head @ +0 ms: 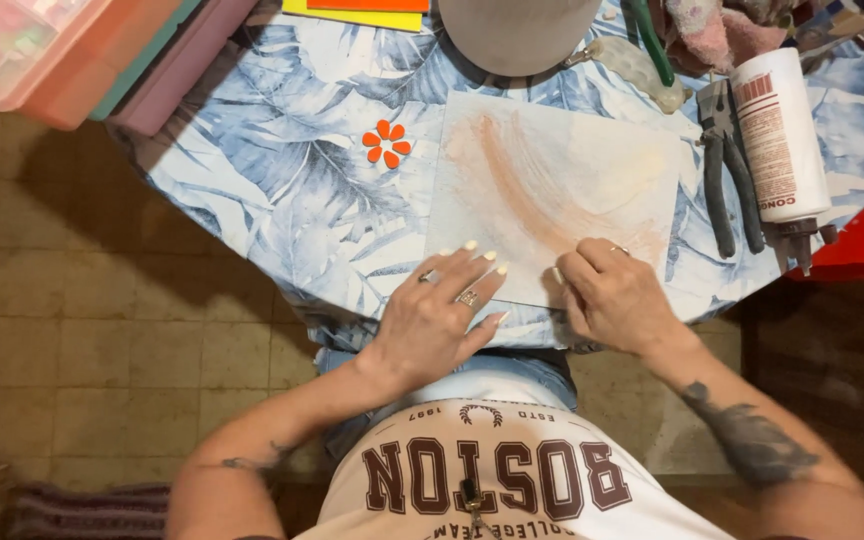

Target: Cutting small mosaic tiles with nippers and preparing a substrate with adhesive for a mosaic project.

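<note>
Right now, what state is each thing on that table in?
Left hand: flat, fingers spread on the tile's near edge.
Right hand: curled at the tile's near edge, holding nothing visible.
Square tile: lying flat, smeared with reddish streaks.
Orange flower pieces: laid out in a ring on the cloth.
Pliers: lying closed.
White glue bottle: lying on its side.

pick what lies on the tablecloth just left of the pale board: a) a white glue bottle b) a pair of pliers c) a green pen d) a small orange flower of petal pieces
d: the orange petal flower sits on the leaf-print tablecloth left of the pale board; the pliers and glue bottle lie to the board's right.
</note>
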